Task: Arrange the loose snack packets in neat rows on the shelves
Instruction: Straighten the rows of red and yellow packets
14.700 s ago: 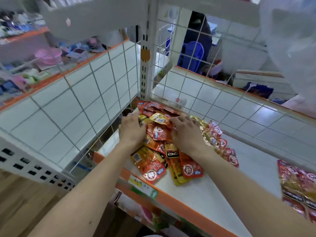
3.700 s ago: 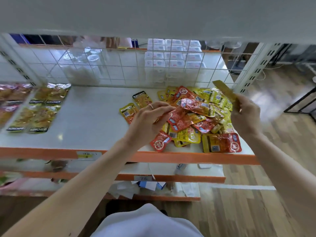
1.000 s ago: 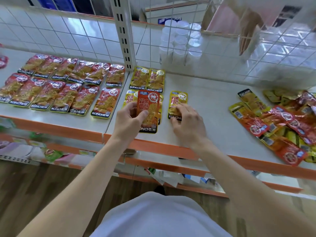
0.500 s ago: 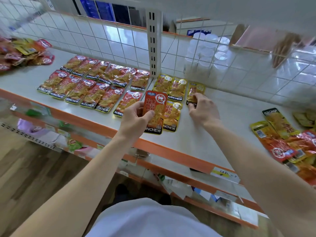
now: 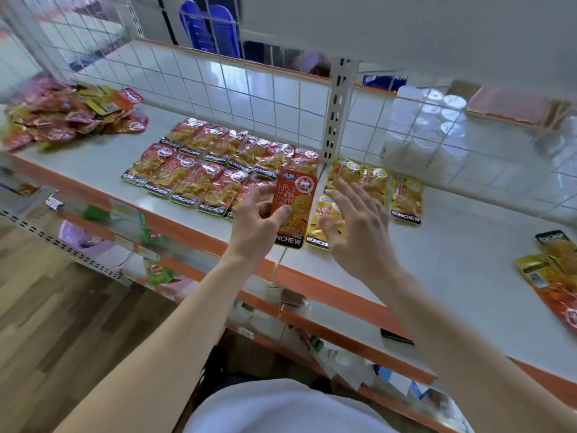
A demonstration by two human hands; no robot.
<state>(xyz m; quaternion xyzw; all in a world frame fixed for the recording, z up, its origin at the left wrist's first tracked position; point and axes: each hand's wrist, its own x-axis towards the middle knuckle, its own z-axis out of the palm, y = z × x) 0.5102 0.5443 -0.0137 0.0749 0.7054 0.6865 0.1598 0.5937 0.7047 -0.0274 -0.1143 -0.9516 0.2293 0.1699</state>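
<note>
My left hand (image 5: pixel 260 225) grips an orange-red KONCHEW packet (image 5: pixel 295 203) upright above the shelf's front edge, thumb across its face. My right hand (image 5: pixel 356 228) hovers beside it with fingers spread and holds nothing, over the yellow packets (image 5: pixel 406 195) laid in rows right of the post. Two neat rows of red packets (image 5: pixel 199 165) lie flat on the white shelf (image 5: pixel 93 164) to the left. A loose heap of red and yellow packets (image 5: pixel 65 115) sits at the shelf's far left. More loose packets (image 5: pixel 552 270) lie at the right edge.
A white slotted upright post (image 5: pixel 338 107) and a wire grid back panel (image 5: pixel 218 85) stand behind the rows. Stacked clear plastic cups (image 5: pixel 427 126) sit beyond the grid. The shelf has an orange front lip (image 5: pixel 327 287), with lower shelves holding goods below. A wooden floor lies at left.
My right hand has left the third yellow packet in the back row and drawn back toward the held red packet, fingers spread. The view has swung left.
</note>
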